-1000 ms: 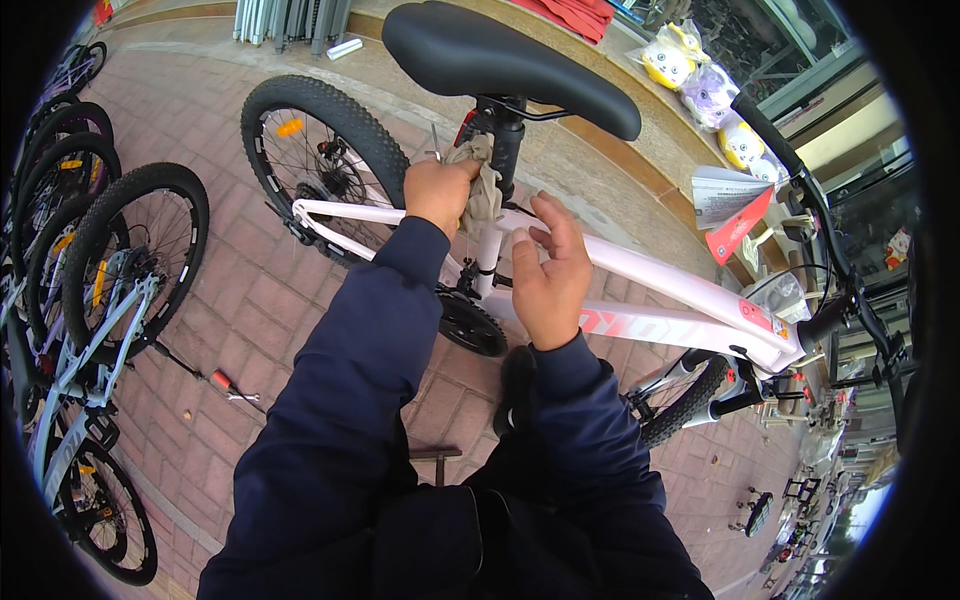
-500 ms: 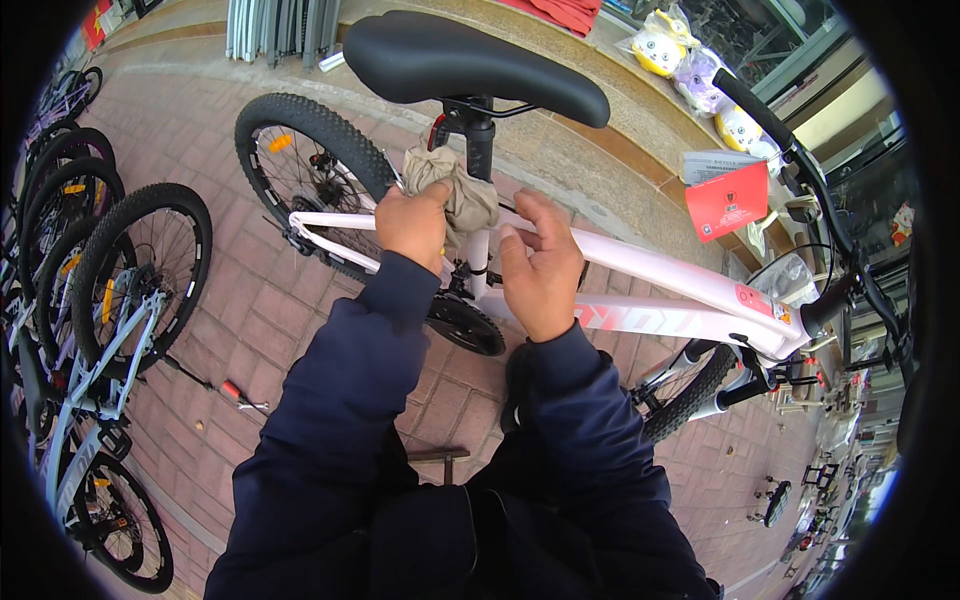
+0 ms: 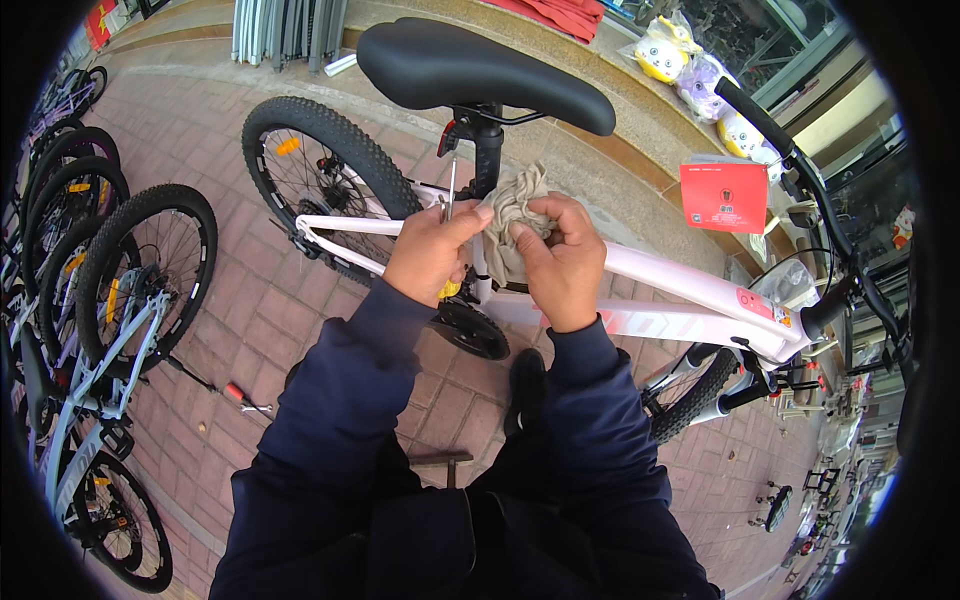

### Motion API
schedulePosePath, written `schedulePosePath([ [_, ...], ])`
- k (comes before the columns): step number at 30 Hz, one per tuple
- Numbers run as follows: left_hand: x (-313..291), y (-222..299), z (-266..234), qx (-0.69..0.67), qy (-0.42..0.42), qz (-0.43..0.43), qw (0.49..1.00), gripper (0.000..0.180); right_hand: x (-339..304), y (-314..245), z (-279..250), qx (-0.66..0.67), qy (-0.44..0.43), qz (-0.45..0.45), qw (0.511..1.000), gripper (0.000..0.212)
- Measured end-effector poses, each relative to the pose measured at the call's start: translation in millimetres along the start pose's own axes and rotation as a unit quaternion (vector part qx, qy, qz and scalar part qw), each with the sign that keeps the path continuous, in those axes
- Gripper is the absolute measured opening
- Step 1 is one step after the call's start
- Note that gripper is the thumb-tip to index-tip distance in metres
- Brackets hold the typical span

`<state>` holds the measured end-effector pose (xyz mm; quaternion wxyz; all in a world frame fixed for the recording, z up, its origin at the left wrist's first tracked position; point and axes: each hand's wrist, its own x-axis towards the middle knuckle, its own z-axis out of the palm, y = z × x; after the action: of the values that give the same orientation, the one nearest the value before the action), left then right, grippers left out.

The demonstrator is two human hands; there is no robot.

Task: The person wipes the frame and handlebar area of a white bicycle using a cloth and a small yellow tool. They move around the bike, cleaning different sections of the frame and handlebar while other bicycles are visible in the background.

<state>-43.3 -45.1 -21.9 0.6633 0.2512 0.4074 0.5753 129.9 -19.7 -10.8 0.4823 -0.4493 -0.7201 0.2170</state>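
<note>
A crumpled beige rag is bunched in front of the pink bicycle's seat tube, pinched between the thumb and fingers of my right hand. My left hand is closed around a screwdriver; its thin metal shaft points up past my thumb, and a bit of yellow handle shows below the fist. The thumb side of that hand lies against the rag's left edge. Both hands are over the pink bicycle frame, below its black saddle. The rag hides part of the seat tube.
Several bicycles stand along the left, one with a light-blue frame. A red-handled tool lies on the brick paving. A red card hangs by the handlebar. Wrapped plush toys sit on the stone step behind.
The rag has passed from my left hand to my right and moved rightward. My right hand, previously open, now grips it. The screwdriver shaft in my left hand shows more fully.
</note>
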Motion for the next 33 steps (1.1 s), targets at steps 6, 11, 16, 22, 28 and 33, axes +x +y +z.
schedulePosePath([
  [6,21.2,-2.4,-16.3,0.052,0.171,0.089,0.98,0.021,27.8,4.3,32.9,-0.085,0.06,-0.121,0.987,0.046],
  [11,22.0,-4.3,-22.4,0.027,0.132,0.067,0.989,0.018,26.8,-2.4,32.6,-0.266,-0.002,-0.006,0.964,0.031],
  [16,17.1,5.5,-28.9,0.012,0.138,0.083,0.987,0.015,10.5,-22.7,1.4,-0.351,-0.007,-0.03,0.936,0.025],
  [22,18.3,-1.8,-29.9,0.045,0.142,0.101,0.984,0.016,-1.5,-12.2,11.4,-0.45,-0.071,-0.086,0.886,0.037],
  [28,19.4,-4.6,-28.4,0.048,0.149,0.084,0.984,0.015,-4.0,-0.1,15.9,-0.426,-0.034,-0.109,0.897,0.037],
  [33,20.0,-0.1,-33.3,0.062,0.151,0.073,0.984,0.02,-2.2,4.8,16.6,-0.36,-0.066,-0.125,0.922,0.017],
])
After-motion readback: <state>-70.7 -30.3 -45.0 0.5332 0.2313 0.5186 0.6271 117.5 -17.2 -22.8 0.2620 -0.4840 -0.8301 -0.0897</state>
